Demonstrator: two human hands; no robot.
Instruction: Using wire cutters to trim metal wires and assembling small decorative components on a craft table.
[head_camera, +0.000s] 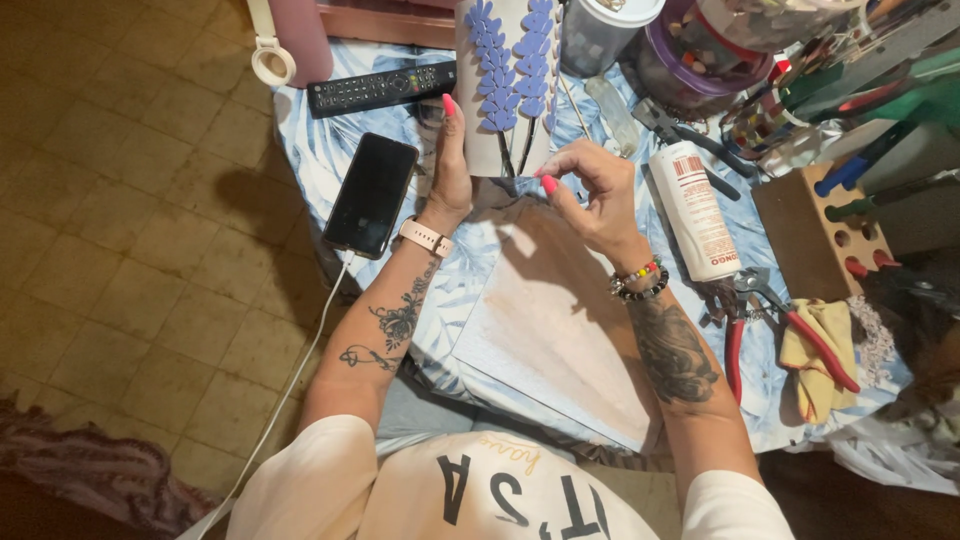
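Observation:
A tall white vase (505, 90) decorated with purple leaf-shaped petals and dark stems stands on the table. My left hand (450, 165) lies flat against its left side and steadies it. My right hand (590, 185) is at the vase's lower right edge, thumb and fingers pinched on something small that I cannot make out. Below both hands lies a beige work board (560, 320).
A black phone (372, 195) on a white cable and a remote control (380, 88) lie left of the vase. To the right are a white glue bottle (695, 210), red-handled pliers (790, 325), a yellow cloth (815, 350), a wooden tool block (815, 235) and containers (690, 60).

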